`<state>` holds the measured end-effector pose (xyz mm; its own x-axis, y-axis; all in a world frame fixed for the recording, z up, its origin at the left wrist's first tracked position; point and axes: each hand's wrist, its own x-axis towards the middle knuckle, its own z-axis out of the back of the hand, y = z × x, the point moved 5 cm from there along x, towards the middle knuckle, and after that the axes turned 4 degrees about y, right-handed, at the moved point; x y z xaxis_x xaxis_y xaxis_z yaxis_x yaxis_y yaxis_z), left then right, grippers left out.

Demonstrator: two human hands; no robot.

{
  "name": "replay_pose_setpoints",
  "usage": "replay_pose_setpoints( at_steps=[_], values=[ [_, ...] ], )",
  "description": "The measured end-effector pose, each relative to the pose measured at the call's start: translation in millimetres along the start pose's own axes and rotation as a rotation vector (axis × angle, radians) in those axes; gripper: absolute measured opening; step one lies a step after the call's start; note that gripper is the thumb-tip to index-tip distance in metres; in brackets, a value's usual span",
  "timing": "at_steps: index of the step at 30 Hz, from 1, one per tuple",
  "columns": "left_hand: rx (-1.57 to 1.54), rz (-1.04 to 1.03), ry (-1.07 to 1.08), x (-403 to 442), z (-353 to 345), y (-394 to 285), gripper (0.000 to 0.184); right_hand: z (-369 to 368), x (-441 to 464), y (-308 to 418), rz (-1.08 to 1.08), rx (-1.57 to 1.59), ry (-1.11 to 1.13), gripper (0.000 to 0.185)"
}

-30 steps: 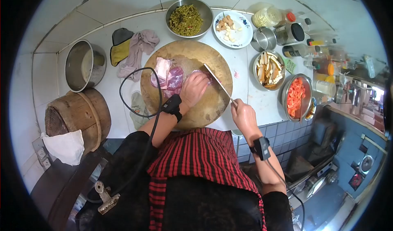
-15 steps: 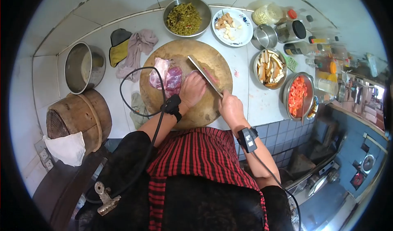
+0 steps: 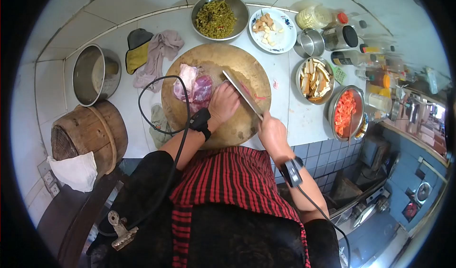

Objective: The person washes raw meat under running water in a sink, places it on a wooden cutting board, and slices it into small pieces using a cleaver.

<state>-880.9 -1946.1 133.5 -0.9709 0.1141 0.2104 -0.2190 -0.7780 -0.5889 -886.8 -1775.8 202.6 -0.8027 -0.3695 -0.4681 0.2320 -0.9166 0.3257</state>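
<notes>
On a round wooden cutting board (image 3: pixel 237 56), my left hand (image 3: pixel 224 102) has its fingers curled and pressed down on a piece of meat, which they mostly hide. My right hand (image 3: pixel 272 132) is wrapped around the handle of a cleaver (image 3: pixel 241 92). Its blade slants up and to the left, close beside my left fingertips. Thin red meat slices (image 3: pixel 259 97) lie to the right of the blade. A larger chunk of raw meat (image 3: pixel 202 90) with a pale fatty side rests left of my left hand.
Behind the board stand a bowl of chopped green vegetables (image 3: pixel 209 36) and a plate of ginger and garlic (image 3: pixel 286 44). Bowls of sliced pale-brown food (image 3: pixel 313 80) and chopped red pieces (image 3: pixel 345 111) stand right, near jars. Left are cloths (image 3: pixel 159 54), a metal pot (image 3: pixel 111 75) and a wooden bucket (image 3: pixel 85 130).
The cleaver and my right hand have shifted slightly right and toward me. More red slices show right of the blade. My left hand stays nearly in place.
</notes>
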Motion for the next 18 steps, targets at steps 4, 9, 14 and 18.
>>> replay_pose_setpoints(
  at_steps=[4, 9, 14, 18],
  values=[
    [0.001, -0.018, -0.035, 0, 0, -1, 0.028, -3, 29, 11, -0.002, 0.025, -0.02, 0.02],
    [-0.032, -0.022, -0.075, -1, 5, -3, 0.026, 6, -1, -17, 0.072, 0.094, -0.036, 0.019],
    [-0.015, -0.021, -0.077, 0, 6, -3, 0.026, 22, -31, -8, -0.043, 0.027, 0.06, 0.018],
    [-0.052, -0.004, -0.026, -1, -2, 1, 0.028, 0, -9, 1, -0.01, 0.021, 0.017, 0.021]
  ],
)
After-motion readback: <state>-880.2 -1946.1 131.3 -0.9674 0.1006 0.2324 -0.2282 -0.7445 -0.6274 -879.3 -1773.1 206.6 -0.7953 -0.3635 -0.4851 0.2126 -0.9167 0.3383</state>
